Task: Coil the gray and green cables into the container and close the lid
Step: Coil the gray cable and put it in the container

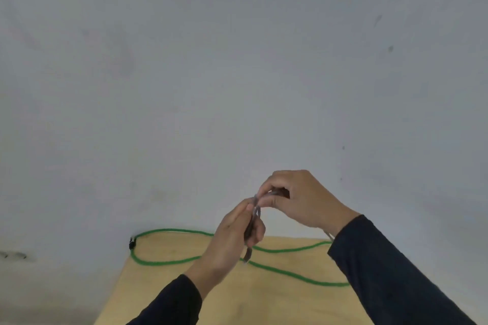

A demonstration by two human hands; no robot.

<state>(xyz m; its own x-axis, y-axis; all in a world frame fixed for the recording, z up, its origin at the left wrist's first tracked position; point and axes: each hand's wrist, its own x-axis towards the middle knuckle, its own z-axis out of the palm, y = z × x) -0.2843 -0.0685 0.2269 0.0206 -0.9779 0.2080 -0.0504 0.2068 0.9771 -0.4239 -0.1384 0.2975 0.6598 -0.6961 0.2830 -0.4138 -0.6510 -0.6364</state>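
Both hands are raised above the table's far edge with the gray cable [256, 212] between them. My left hand [235, 235] grips a small bundle of its loops, and a short end hangs below the fist. My right hand [298, 198] pinches the same cable at the top of the bundle. A thin gray strand shows beside the right wrist. The green cable [169, 261] lies in loose curves on the wooden table [264, 298], its black plug at the far left corner. No container is in view.
A plain pale wall [237, 60] fills most of the view behind the table. The table's left edge runs diagonally at lower left, with floor beyond it. Dark sleeves cover both forearms.
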